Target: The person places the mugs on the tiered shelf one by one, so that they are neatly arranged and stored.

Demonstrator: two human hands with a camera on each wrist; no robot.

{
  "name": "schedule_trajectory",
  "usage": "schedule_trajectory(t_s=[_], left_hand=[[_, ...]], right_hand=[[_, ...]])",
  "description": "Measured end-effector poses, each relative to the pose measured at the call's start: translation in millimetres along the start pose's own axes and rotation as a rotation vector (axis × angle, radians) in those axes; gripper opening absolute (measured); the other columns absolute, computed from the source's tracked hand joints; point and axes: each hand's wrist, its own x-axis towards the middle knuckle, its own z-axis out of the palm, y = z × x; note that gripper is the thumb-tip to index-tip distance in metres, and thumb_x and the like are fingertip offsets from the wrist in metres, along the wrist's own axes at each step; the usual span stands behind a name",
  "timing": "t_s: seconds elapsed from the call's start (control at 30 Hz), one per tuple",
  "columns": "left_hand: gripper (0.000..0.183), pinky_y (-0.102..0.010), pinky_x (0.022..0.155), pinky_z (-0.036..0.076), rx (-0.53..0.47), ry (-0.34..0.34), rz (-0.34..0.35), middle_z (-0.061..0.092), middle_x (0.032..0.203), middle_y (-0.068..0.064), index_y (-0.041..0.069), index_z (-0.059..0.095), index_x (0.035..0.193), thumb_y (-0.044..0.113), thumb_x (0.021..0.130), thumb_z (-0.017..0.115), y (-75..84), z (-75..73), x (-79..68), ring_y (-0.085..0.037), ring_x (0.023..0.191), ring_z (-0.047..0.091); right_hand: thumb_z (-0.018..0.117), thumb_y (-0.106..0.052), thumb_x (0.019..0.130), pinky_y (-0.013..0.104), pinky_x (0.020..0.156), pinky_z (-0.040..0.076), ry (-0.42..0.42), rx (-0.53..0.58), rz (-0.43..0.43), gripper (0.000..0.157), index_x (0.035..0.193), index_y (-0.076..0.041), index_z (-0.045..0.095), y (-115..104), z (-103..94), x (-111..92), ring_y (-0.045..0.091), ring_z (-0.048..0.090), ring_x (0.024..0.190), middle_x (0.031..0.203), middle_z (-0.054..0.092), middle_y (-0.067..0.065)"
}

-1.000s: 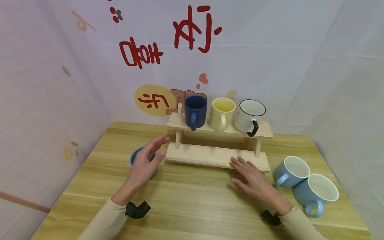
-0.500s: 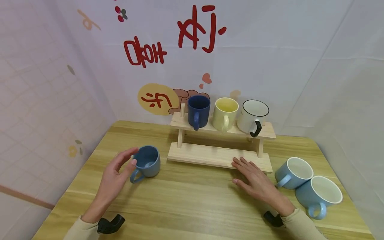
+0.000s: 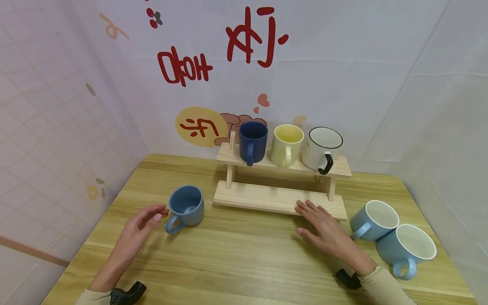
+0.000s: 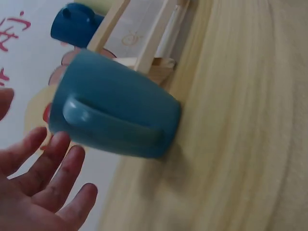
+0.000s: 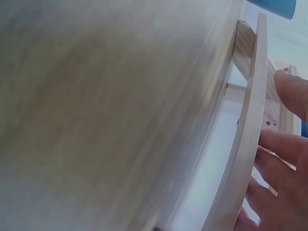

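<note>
A grey-blue mug [image 3: 187, 206] stands upright on the table at left, its handle toward the front left. My left hand [image 3: 137, 233] is just left of it, fingers loosely bent and holding nothing; the left wrist view shows the fingers near the mug [image 4: 113, 108], and whether they touch it I cannot tell. My right hand [image 3: 324, 231] rests its outstretched fingertips on the lower board of a two-tier wooden rack [image 3: 263, 196]. On the upper board stand a dark blue mug [image 3: 253, 142], a yellow mug [image 3: 286, 146] and a white mug with black rim and handle [image 3: 320, 150].
Two light blue mugs with white insides, a farther one [image 3: 374, 220] and a nearer one [image 3: 406, 250], stand side by side right of the rack. A white printed sheet [image 3: 324, 76] hangs behind the wood-grain table [image 3: 244, 262].
My left hand has moved back and left, away from the grey-blue mug, which now shows fully. The right hand stays on the rack's lower board. The head view has shifted slightly.
</note>
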Motion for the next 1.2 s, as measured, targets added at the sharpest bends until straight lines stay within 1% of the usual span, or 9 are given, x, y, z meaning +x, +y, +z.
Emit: schedule_trajectory(t_s=[0.17, 0.3, 0.4, 0.47, 0.6, 0.7, 0.9, 1.03, 1.2], left_hand=[[0.036, -0.011, 0.093, 0.047, -0.023, -0.061, -0.068, 0.069, 0.123, -0.018, -0.006, 0.058, 0.136, 0.019, 0.112, 0.049, -12.1, -4.7, -1.0, 0.0, 0.112, 0.062], [0.038, -0.014, 0.093, 0.049, -0.057, -0.116, -0.129, 0.07, 0.122, -0.007, -0.005, 0.059, 0.136, 0.022, 0.112, 0.05, -17.2, -7.1, 2.6, -0.001, 0.112, 0.063], [0.039, -0.015, 0.093, 0.049, -0.077, -0.159, -0.159, 0.07, 0.122, 0.002, -0.007, 0.06, 0.135, 0.022, 0.111, 0.051, -20.4, -7.3, 6.2, 0.0, 0.112, 0.062], [0.038, -0.016, 0.092, 0.049, -0.08, -0.173, -0.173, 0.07, 0.121, 0.004, -0.007, 0.06, 0.135, 0.022, 0.111, 0.053, -22.6, -6.6, 7.2, 0.001, 0.112, 0.061], [0.037, -0.017, 0.093, 0.049, -0.106, -0.193, -0.192, 0.074, 0.118, -0.004, -0.006, 0.062, 0.133, 0.021, 0.109, 0.056, -26.5, -3.3, 6.7, -0.002, 0.111, 0.064], [0.036, -0.018, 0.095, 0.048, -0.128, -0.229, -0.18, 0.075, 0.115, -0.012, -0.006, 0.065, 0.13, 0.022, 0.109, 0.056, -28.4, 0.1, 6.6, -0.006, 0.113, 0.065], [0.038, -0.015, 0.097, 0.045, -0.174, -0.28, -0.175, 0.075, 0.115, -0.018, -0.01, 0.067, 0.126, 0.021, 0.111, 0.052, -28.3, 4.8, 8.6, -0.006, 0.115, 0.066], [0.039, -0.014, 0.098, 0.043, -0.172, -0.279, -0.19, 0.074, 0.11, -0.023, -0.011, 0.068, 0.12, 0.022, 0.111, 0.05, -27.0, 7.2, 8.3, -0.007, 0.114, 0.065], [0.037, -0.012, 0.097, 0.042, -0.149, -0.194, -0.164, 0.074, 0.102, -0.024, -0.012, 0.07, 0.114, 0.02, 0.111, 0.051, -24.4, 14.3, 3.2, -0.006, 0.111, 0.065]], right_hand=[[0.074, -0.033, 0.097, 0.066, 0.113, 0.033, 0.0, 0.005, 0.001, 0.063, 0.149, -0.004, 0.055, 0, -0.1, 0, 0.042, 0.041, 0.145, 0.157, 0.048, 0.013], [0.074, -0.034, 0.097, 0.066, 0.114, 0.033, -0.003, 0.008, 0.005, 0.064, 0.149, -0.004, 0.055, 1, 0.2, 0, 0.042, 0.041, 0.146, 0.158, 0.048, 0.013], [0.074, -0.034, 0.097, 0.066, 0.114, 0.033, -0.008, 0.007, 0.008, 0.064, 0.149, -0.004, 0.055, 0, -0.2, 0, 0.042, 0.041, 0.146, 0.158, 0.048, 0.013], [0.074, -0.034, 0.097, 0.066, 0.114, 0.033, -0.01, 0.006, 0.008, 0.064, 0.149, -0.003, 0.055, 0, -0.8, 0, 0.042, 0.041, 0.146, 0.158, 0.048, 0.013], [0.075, -0.033, 0.097, 0.066, 0.113, 0.033, -0.009, 0.003, 0.002, 0.064, 0.149, -0.003, 0.055, 0, -2.3, 0, 0.043, 0.041, 0.145, 0.158, 0.048, 0.013], [0.075, -0.033, 0.097, 0.066, 0.113, 0.033, -0.011, 0.002, -0.001, 0.064, 0.149, -0.003, 0.055, 0, -3.2, 0, 0.043, 0.041, 0.145, 0.158, 0.048, 0.014], [0.073, -0.034, 0.098, 0.066, 0.114, 0.032, -0.02, 0.003, 0.002, 0.064, 0.15, -0.003, 0.054, 1, -3.6, 0, 0.042, 0.04, 0.146, 0.159, 0.046, 0.013], [0.073, -0.034, 0.098, 0.065, 0.114, 0.032, -0.02, -0.001, -0.002, 0.064, 0.15, -0.003, 0.053, 1, -3.1, 0, 0.042, 0.04, 0.146, 0.159, 0.046, 0.013], [0.073, -0.034, 0.098, 0.065, 0.114, 0.032, -0.018, -0.002, -0.007, 0.064, 0.15, -0.003, 0.053, 2, -2.4, 0, 0.042, 0.04, 0.146, 0.159, 0.047, 0.013]])
